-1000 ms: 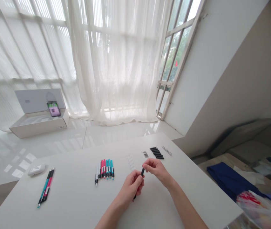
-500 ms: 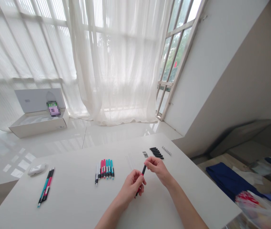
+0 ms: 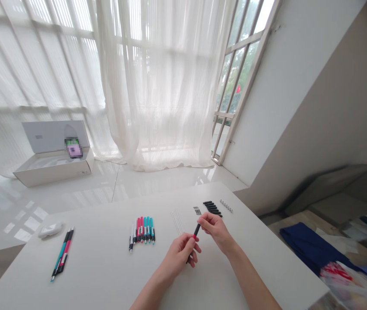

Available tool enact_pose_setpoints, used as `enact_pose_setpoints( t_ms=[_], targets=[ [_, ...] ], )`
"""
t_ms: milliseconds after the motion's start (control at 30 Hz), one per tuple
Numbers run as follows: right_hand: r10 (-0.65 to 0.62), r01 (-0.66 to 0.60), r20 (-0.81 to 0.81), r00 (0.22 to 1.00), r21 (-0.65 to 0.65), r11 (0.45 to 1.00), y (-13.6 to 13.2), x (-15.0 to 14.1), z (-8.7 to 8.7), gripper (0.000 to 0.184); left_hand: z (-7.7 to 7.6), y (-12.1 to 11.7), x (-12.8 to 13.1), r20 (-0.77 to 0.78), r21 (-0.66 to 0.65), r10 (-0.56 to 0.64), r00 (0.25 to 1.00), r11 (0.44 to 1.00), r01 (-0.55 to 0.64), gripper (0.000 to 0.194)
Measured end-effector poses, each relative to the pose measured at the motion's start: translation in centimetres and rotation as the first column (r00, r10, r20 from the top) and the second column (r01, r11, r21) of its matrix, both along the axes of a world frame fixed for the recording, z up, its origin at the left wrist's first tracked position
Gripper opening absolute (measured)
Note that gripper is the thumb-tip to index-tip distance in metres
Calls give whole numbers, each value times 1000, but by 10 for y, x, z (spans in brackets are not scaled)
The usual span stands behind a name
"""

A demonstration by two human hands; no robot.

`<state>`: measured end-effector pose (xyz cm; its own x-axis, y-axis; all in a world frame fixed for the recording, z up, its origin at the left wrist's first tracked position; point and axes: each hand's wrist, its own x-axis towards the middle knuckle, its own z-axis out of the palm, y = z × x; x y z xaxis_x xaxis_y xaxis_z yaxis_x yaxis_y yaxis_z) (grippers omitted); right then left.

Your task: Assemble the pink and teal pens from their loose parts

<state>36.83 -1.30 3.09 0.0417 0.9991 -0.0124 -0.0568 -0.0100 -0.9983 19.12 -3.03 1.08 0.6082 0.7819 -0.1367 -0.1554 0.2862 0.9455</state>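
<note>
A pen (image 3: 196,231) with a black grip and a bit of red barrel slants up between my hands. My left hand (image 3: 181,254) is wrapped round its barrel, hiding most of the lower part. At the upper end, the thumb and fingers of my right hand (image 3: 214,226) pinch the tip; any tiny part between them is hidden. Just beyond my hands lie several thin white refills (image 3: 177,220), small dark springs (image 3: 197,211), a row of black grips (image 3: 212,209) and a row of small silvery tips (image 3: 226,206).
Left of my hands is a row of white, red and teal pen barrels (image 3: 144,229). Two whole pens (image 3: 63,254) and a white earphone case (image 3: 50,230) lie further left. An open white box (image 3: 54,172) stands on the sill. Blue cloth (image 3: 306,245) lies beyond the table's right edge.
Both hands stay on the pen, with only a slight shift. The pen's lower end, seen below my left hand before, is now mostly covered. The view has moved a little.
</note>
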Motion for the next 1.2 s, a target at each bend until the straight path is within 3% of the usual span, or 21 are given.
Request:
enact_pose_setpoints(
  t_ms=[100, 300, 467, 667, 867, 1200],
  targets=[
    [3, -3, -12, 1000, -2, 1000, 0, 0, 0, 34, -3, 0, -2, -39, 6, -68, 997, 998, 69, 49],
    [34, -34, -15, 999, -10, 999, -1, -1, 2, 36, -5, 1, -1, -25, 20, 43, 999, 999, -42, 41],
    [0, 0, 10, 1000, 1, 1000, -3, -3, 8, 40, 0, 0, -2, 21, 17, -69, 997, 997, 69, 46],
    [25, -25, 11, 1000, -4, 1000, -4, -5, 8, 39, 4, -3, -1, -7, -11, 10, 1000, 1000, -10, 42],
    [12, -12, -23, 1000, -1, 1000, -3, -1, 5, 37, 4, -2, -4, 36, -28, -85, 996, 996, 86, 45],
    [90, -93, 65, 994, 31, 995, -3, -2, 6, 37, 12, -4, -7, 31, -91, -21, 999, 996, 24, 43]
  ],
)
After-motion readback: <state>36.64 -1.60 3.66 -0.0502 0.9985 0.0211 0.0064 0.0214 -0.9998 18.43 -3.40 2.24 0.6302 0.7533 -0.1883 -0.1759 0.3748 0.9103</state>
